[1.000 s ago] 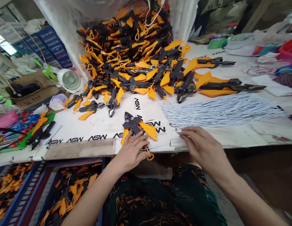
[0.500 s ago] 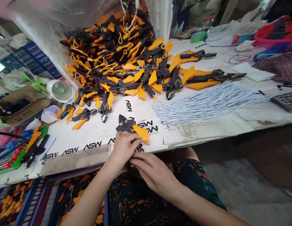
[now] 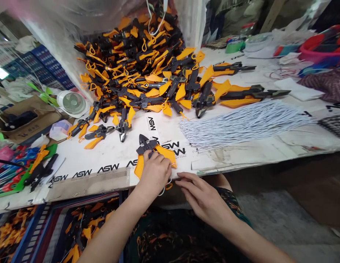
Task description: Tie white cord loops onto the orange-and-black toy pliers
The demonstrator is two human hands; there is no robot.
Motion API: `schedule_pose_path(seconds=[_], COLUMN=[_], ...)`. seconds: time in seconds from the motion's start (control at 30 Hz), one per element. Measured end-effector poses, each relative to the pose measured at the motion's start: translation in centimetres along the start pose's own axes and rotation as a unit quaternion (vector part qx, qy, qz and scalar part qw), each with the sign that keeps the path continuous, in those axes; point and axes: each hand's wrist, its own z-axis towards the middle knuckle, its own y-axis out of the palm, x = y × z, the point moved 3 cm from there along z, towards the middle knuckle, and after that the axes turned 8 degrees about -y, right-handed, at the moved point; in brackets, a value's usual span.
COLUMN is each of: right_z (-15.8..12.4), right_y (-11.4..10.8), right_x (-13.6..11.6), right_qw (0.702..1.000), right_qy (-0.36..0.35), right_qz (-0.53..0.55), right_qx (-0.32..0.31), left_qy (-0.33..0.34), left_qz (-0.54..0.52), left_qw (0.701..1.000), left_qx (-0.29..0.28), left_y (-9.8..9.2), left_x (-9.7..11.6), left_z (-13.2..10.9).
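Note:
A black-and-orange hand tool (image 3: 166,153) lies at the table's front edge, its dark pointed head away from me and its two orange handles spread. My left hand (image 3: 156,170) is closed over its middle, fingers curled and partly hiding it. Below those fingers hang a white cord (image 3: 161,191) and an orange loop (image 3: 169,186), past the table edge. Just right of them is my right hand (image 3: 199,191), fingers stretched and slightly apart, with nothing visible in it. A spread bundle of pale cords (image 3: 246,124) lies on the table beyond it.
A big heap of similar tools (image 3: 139,80) spills from a clear plastic bag (image 3: 196,25) at the back. A small fan (image 3: 72,102) stands to the left. Blue crates (image 3: 40,233) with orange and black pieces sit below the table edge. A pink basin (image 3: 320,54) stands far right.
My right hand has moved right, away from the left hand. My left hand has turned and shifted over the tool, so more of its orange handles shows.

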Motion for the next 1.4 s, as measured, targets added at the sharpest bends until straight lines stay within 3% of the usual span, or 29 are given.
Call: schedule_pose_path(seconds=[0.27,0.43,0.53,0.6,0.67,0.73,0.8,0.87,0.9,1.07,1.13,1.27,1.33,1.4], right_z=[1.8,4.5,5.3,5.3,4.7,3.9,3.7,4.4,4.8,6.2,6.1,5.5,5.4,5.4], right_y=[-0.7,0.0,-0.3,-1.7,-4.1,-6.2,-6.6,-5.9,-5.3,-2.4,-1.5,-0.5,-0.4,-0.4], right_x=[2.7,4.1,4.5,5.1,6.2,7.3,8.0,7.6,7.0,2.7,1.3,0.1,-0.1,-0.4], right_qw=[0.992,0.970,0.969,0.977,0.964,0.900,0.830,0.795,0.796,0.892,0.903,0.903,0.920,0.946], right_qy=[0.116,0.194,0.187,0.183,0.233,0.311,0.336,0.331,0.327,0.273,0.255,0.247,0.217,0.163], right_qz=[-0.028,-0.128,-0.123,-0.098,-0.065,0.041,0.218,0.352,0.382,0.348,0.344,0.350,0.325,0.276], right_qx=[0.043,-0.073,-0.105,-0.048,0.109,0.303,0.388,0.367,0.337,0.097,0.032,0.010,-0.022,-0.053], left_qy=[-0.060,-0.085,-0.073,-0.068,-0.066,-0.062,-0.056,-0.046,-0.042,0.009,0.027,-0.034,-0.120,-0.216], left_qz=[-0.105,-0.147,-0.147,-0.152,-0.160,-0.165,-0.170,-0.177,-0.182,-0.138,-0.093,-0.135,-0.259,-0.429], left_qw=[0.992,0.984,0.985,0.984,0.983,0.982,0.981,0.981,0.981,0.987,0.993,0.990,0.957,0.871], left_qx=[-0.024,-0.047,-0.056,-0.064,-0.069,-0.072,-0.074,-0.069,-0.054,0.077,0.071,0.000,-0.046,-0.105], left_y=[1.3,1.8,1.8,1.8,1.9,2.0,2.2,2.0,1.6,-2.2,-3.4,-4.0,-3.7,-2.9], left_x=[-0.2,-0.7,-1.2,-1.4,-1.5,-1.6,-1.6,-1.5,-1.5,-0.8,-0.5,-0.9,-1.5,-1.8], left_z=[0.8,1.0,0.7,0.5,0.3,0.2,0.1,-0.1,-0.2,-1.5,-2.1,-3.2,-3.9,-4.8])
